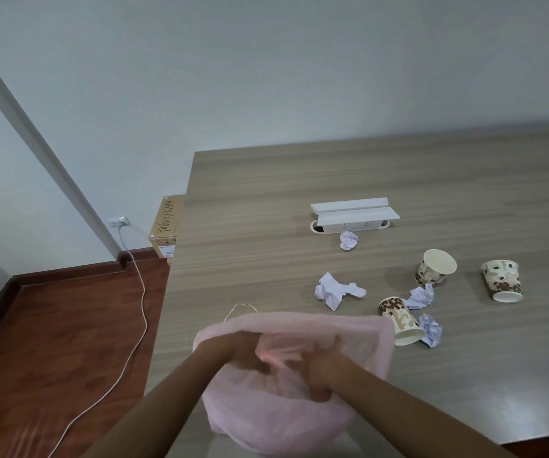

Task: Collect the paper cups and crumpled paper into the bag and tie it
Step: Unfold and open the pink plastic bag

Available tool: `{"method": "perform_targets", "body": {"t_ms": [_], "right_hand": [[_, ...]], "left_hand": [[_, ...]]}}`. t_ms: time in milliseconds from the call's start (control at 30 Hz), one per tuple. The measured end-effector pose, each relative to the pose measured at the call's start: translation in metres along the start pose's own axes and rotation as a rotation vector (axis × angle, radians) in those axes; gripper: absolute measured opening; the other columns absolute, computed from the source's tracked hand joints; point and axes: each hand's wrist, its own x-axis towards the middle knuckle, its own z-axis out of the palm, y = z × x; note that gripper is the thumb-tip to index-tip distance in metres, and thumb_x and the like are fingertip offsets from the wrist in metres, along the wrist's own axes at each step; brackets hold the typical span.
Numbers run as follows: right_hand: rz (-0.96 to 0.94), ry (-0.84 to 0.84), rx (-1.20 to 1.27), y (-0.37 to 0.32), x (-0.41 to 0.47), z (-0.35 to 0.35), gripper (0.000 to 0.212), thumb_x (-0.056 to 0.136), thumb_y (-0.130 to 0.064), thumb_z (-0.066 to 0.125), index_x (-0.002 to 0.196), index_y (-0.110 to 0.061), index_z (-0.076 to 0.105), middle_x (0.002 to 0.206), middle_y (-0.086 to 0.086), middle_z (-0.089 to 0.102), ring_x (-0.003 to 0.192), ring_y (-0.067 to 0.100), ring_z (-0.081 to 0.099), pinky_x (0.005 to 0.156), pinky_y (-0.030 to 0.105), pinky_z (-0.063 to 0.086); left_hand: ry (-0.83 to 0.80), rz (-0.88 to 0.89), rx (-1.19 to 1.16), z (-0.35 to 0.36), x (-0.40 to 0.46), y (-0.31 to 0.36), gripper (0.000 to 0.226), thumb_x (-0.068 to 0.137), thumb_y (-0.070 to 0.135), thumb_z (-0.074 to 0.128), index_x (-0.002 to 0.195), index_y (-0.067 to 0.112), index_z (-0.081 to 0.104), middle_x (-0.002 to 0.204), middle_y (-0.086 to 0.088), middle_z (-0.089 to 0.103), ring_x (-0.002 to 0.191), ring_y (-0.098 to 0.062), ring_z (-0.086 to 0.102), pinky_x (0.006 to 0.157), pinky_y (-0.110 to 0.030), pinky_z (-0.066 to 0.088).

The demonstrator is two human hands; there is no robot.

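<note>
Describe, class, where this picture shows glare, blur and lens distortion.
Head view: soft glare on the table at lower right; the hands and pink bag are slightly blurred; the wide lens tilts the wall corner and table edges; the cups and crumpled paper are fairly sharp, with faint shadows.

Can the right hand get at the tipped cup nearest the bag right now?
Probably not yet: the right hand is gripping the pink bag. The nearest cup lies just beyond the bag's right edge, path otherwise free.

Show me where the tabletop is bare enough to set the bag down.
Bare wood lies left of the socket box, out to the table's left edge, and along the far side behind it. Crowded: the right, where cups and paper balls cluster beside the pink bag.
</note>
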Motion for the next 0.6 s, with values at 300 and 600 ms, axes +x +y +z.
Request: {"method": "perform_targets", "body": {"t_ms": [300,600], "right_hand": [[-0.029,0.025,-0.050,-0.025,0.011,0.046,0.085,0.093,-0.041,0.056,0.155,-0.029,0.000,0.163,0.017,-0.002,0.148,0.043,-0.004,0.103,0.079,-0.006],[-0.314,0.288,0.319,-0.011,-0.023,-0.017,0.085,0.069,-0.053,0.080,0.137,-0.018,0.043,0.134,0.012,0.055,0.122,0.033,0.053,0.098,0.039,0.041]], "left_hand": [[0.313,-0.082,-0.335,-0.026,0.011,0.006,0.084,0.083,0.050,0.067,0.150,0.014,0.031,0.147,-0.006,0.047,0.130,-0.023,0.048,0.109,-0.036,0.039],[0.435,0.274,-0.272,-0.085,-0.040,0.042,0.041,0.077,0.026,0.079,0.116,0.024,0.066,0.104,0.011,0.071,0.088,-0.006,0.068,0.088,-0.028,0.052]]}}
